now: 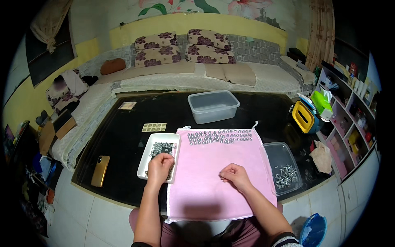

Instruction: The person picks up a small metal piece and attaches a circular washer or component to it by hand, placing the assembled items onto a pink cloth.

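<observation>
My left hand (pixel 160 168) is over the near right part of a white tray (pixel 142 168), its fingers pinched together; whatever they hold is hidden. Small silver metal pieces (pixel 161 148) lie loose in that tray. Above the middle of a pink cloth (pixel 205 179), my right hand (pixel 235 175) is closed in a pinch, and anything in it is too small to name. Several rows of small rounded silver pieces (pixel 220 136) are set out along the cloth's far edge. To the right, a clear plastic lid or shallow tray (pixel 279 154) holds a heap of small elongated metal parts (pixel 286 177).
An open clear plastic box (pixel 214 109) stands on the black table (pixel 123 119) beyond the cloth. A gold phone (pixel 100 171) and a sheet of labels (pixel 154 127) lie at the left. A yellow and blue container (pixel 305 117) and a rag (pixel 321 157) are at the right.
</observation>
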`<state>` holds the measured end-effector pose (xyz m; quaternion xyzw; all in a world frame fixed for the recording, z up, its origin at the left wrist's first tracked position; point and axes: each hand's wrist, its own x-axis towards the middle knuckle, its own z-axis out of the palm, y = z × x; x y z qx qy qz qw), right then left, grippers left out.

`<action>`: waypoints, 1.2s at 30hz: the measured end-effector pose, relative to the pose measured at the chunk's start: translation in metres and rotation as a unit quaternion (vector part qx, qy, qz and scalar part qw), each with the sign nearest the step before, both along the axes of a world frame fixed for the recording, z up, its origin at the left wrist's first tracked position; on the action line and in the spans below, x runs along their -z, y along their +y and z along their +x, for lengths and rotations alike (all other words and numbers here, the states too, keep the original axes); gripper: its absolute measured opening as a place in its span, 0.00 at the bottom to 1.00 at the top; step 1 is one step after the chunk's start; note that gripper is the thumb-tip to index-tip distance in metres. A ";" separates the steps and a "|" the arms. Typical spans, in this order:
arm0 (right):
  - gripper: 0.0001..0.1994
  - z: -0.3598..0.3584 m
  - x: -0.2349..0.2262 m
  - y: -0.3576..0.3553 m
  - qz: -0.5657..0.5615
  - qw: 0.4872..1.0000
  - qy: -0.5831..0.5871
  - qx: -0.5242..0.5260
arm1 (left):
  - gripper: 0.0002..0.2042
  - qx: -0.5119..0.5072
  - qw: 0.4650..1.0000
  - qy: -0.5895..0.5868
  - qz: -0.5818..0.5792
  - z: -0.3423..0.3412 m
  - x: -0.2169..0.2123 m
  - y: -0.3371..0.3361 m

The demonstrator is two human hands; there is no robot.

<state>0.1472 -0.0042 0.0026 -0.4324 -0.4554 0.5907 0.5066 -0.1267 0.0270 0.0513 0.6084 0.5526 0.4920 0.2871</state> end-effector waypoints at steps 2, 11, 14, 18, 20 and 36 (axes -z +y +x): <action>0.05 -0.012 0.001 0.007 0.011 1.000 0.020 -0.013 | 0.02 0.081 0.987 -0.131 -0.044 0.015 0.012 -0.006; 0.06 -0.043 -0.003 0.021 0.013 0.994 0.090 -0.060 | 0.06 0.213 0.938 -0.205 -0.179 0.068 0.040 -0.014; 0.06 -0.047 0.002 0.021 0.024 0.996 0.079 -0.045 | 0.06 0.190 0.942 -0.223 -0.166 0.069 0.050 -0.010; 0.06 -0.051 0.009 0.021 0.045 0.996 0.067 -0.029 | 0.06 0.175 0.936 -0.258 -0.165 0.070 0.053 -0.008; 0.06 -0.052 0.010 0.020 0.051 0.997 0.051 -0.023 | 0.06 0.178 0.927 -0.285 -0.166 0.072 0.053 -0.010; 0.06 -0.053 0.010 0.020 0.058 0.998 0.002 -0.001 | 0.08 0.173 0.919 -0.304 -0.181 0.071 0.047 -0.013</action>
